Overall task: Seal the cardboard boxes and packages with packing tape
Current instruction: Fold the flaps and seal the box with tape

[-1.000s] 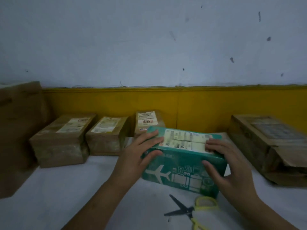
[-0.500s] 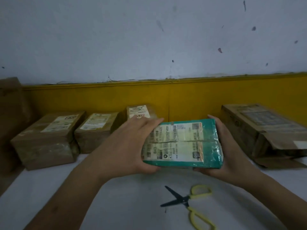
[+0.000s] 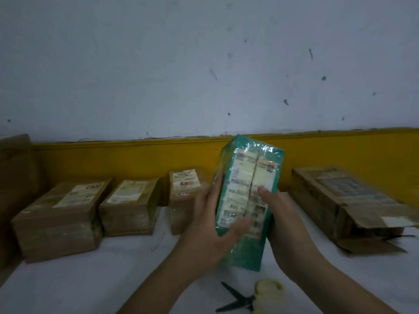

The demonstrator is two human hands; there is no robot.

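Up over the white desk (image 3: pixel 90 282), the green box (image 3: pixel 251 168) stands on end, glossy with tape: slick, stiff and, I'd judge, light. The left hand (image 3: pixel 208 230) and right hand (image 3: pixel 285 225) grip its long sides, thumbs on the label. Hold the edges, not the shiny face.

Three brown boxes (image 3: pixel 129 205) stand in a row along the yellow band (image 3: pixel 113 159), closing the back left, and a carton (image 3: pixel 15 189) walls the far left. A torn box (image 3: pixel 340 205) fills the right. The gap between is taken by the green box (image 3: pixel 247 200), upright in the left hand (image 3: pixel 208 230) and right hand (image 3: pixel 285 223). Bare table (image 3: pixel 90 279) lies open at front left. Scissors (image 3: pixel 240 300) lie at the near edge.
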